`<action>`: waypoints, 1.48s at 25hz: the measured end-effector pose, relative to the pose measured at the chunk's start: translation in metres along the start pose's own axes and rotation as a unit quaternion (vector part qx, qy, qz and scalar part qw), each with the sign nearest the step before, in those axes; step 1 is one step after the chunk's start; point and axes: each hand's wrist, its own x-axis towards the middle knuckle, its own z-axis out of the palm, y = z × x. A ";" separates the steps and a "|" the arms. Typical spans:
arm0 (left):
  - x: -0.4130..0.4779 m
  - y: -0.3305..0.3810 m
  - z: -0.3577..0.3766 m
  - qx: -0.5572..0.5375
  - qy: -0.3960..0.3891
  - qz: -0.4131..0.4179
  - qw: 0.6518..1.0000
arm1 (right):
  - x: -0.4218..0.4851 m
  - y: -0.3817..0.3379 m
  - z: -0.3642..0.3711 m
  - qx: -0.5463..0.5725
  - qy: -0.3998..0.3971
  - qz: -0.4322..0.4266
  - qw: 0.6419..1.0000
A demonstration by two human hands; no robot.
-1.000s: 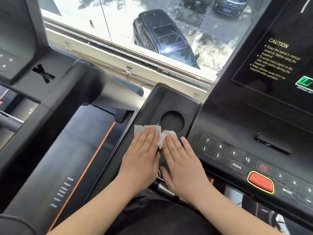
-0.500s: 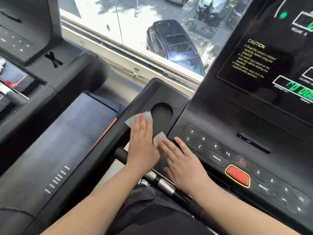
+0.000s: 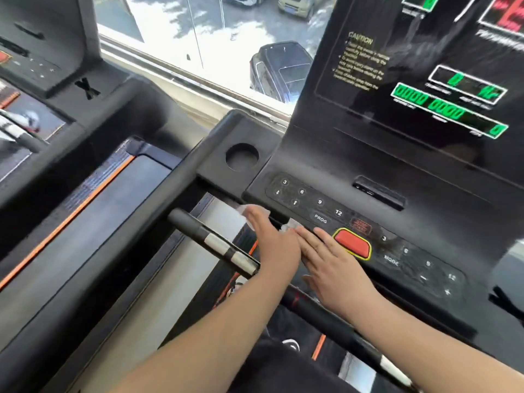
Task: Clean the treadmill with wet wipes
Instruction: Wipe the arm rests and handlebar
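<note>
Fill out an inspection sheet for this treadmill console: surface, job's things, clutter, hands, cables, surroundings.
Surface: black treadmill console with keypad and red stop button; display lit with green digits.
Job's things: white wet wipe at the console's front edge, mostly hidden under the left hand; blurred.
Clutter: nothing seen; nothing shows in the cup holder.
Hands: left hand flat, pressing on the wipe; right hand flat beside it, close to the red button.
Cables: nothing seen.
Surroundings: handlebar below the hands; second treadmill to the left; window ahead, dark parked car outside.
</note>
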 end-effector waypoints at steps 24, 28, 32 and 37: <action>-0.060 0.014 0.061 -0.203 0.004 -0.175 0.963 | -0.178 -0.001 0.039 0.069 0.007 0.189 0.980; -0.071 0.008 0.078 -0.197 -0.005 -0.228 0.954 | -0.196 0.000 0.048 0.080 0.022 0.214 0.973; -0.068 -0.015 0.064 -0.123 -0.025 -0.229 0.965 | -0.224 -0.002 0.051 0.101 0.041 0.277 0.955; -0.111 0.013 0.034 -0.126 -0.028 -0.049 0.990 | -0.240 -0.024 0.052 0.163 0.058 0.400 0.900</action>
